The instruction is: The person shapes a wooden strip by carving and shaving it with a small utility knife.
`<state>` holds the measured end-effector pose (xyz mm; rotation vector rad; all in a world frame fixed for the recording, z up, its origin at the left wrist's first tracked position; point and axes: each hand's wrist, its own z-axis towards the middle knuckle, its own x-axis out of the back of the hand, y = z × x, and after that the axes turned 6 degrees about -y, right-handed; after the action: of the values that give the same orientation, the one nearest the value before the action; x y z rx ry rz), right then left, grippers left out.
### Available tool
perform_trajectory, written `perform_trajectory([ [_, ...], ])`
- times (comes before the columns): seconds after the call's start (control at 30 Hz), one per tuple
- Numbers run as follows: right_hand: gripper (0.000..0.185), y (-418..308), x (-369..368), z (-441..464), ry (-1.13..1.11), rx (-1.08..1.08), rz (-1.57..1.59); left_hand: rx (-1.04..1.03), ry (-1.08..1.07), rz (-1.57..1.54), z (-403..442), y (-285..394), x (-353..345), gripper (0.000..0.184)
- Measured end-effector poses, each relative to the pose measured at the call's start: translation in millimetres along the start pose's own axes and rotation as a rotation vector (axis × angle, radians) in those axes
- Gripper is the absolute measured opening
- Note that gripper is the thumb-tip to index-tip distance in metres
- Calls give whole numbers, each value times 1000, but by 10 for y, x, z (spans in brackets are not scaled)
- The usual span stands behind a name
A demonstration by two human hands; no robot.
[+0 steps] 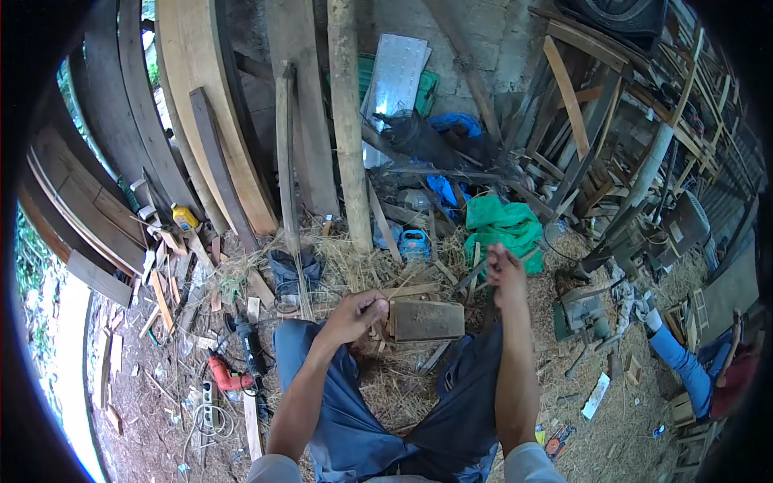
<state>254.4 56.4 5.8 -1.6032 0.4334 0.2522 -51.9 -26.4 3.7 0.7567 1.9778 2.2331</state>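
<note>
Between my knees sits a small wooden block or box (pixel 429 319), its long side running left to right. My left hand (pixel 356 317) is at its left end, with thumb and fingers pinched together; what they hold, if anything, is too small to make out. Raised above and to the right of the block, my right hand (pixel 506 276) has its fingers curled closed. A dark, narrow bar (pixel 470 278) shows just left of that hand, and I cannot tell whether the hand holds it.
A red drill (pixel 228 374) and a dark power tool (pixel 250 348) lie left, near a power strip (pixel 210 405). Ahead are a wooden post (pixel 346 121), a green sack (pixel 503 225) and a blue container (pixel 415 245). Another person (pixel 700 370) sits at right.
</note>
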Motion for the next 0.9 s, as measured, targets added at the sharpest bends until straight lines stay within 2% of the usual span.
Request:
perform_trajectory([
  [0.03,37,14,-78,-18,-106,-47,2,-1,-8,1,4,16,-15,14],
  [0.1,40,40,-171,-52,-133,-50,6,60,-13,-47,-11,66,-12,14],
  [0.27,45,31,-277,-108,-260,-20,97,37,3,-119,-16,50,-91,16],
  [0.43,40,6,-320,-172,-328,91,-22,45,-41,-150,-38,10,-88,19],
  [0.6,36,4,-338,-169,-349,56,-13,52,-248,-16,-39,6,-76,16],
  [0.7,31,26,-311,-158,-367,46,-21,85,-301,22,-35,-109,-123,14],
  [0.8,27,29,-362,-203,-391,30,-30,-8,-305,34,-6,-97,-191,10],
  [0.9,24,54,-454,-251,-408,3,-54,21,-224,-18,71,-61,-279,10],
])
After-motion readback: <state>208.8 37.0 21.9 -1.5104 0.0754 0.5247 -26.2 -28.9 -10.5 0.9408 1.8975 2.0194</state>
